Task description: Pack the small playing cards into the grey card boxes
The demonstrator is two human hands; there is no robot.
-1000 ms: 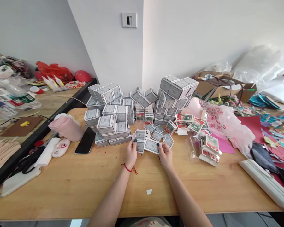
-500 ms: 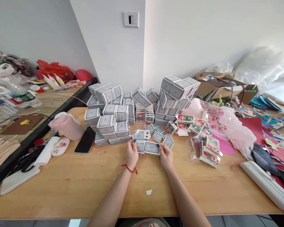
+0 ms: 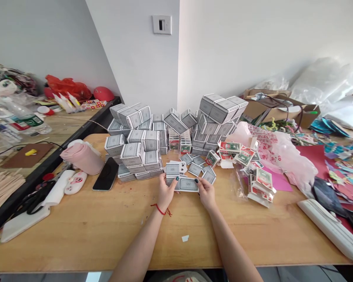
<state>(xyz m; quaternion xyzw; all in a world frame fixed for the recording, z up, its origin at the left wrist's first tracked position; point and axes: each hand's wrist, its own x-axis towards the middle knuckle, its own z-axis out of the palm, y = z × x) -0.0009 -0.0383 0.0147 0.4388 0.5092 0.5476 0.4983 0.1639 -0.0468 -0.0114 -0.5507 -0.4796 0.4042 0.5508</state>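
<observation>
Sticks of pale flat wood (image 3: 6, 188) lie at the far left, near black-handled scissors (image 3: 38, 197). Next come a pale pink rolled cloth (image 3: 84, 158) and a black rectangular phone (image 3: 106, 174), flat on the light-brown wooden table (image 3: 106, 227). Beside the phone rises a left stack of grey-and-white patterned card blocks (image 3: 132, 154).

Near the table's middle, the left hand (image 3: 166, 194), a thin red cord (image 3: 161, 209) around its wrist, grips a small bunch of blue-grey patterned playing cards (image 3: 172, 169); a white face-up card with black spades (image 3: 182, 168) juts from the bunch's right side. Just below it, a blue-grey patterned card set crosswise (image 3: 188, 184) spans the gap between the 2 hands, which are apart. The left thumb lies by its left end; the right hand (image 3: 206, 194) pinches its right end between thumb and finger. Behind the right hand lie several loose folded patterned cards (image 3: 195, 169).

Farther right are a taller right stack of patterned card blocks (image 3: 220, 113), a scatter of red-and-green cardboard boxes (image 3: 244, 155), a crinkled pinkish-white plastic bag (image 3: 282, 150) and a long white case (image 3: 326, 227).
</observation>
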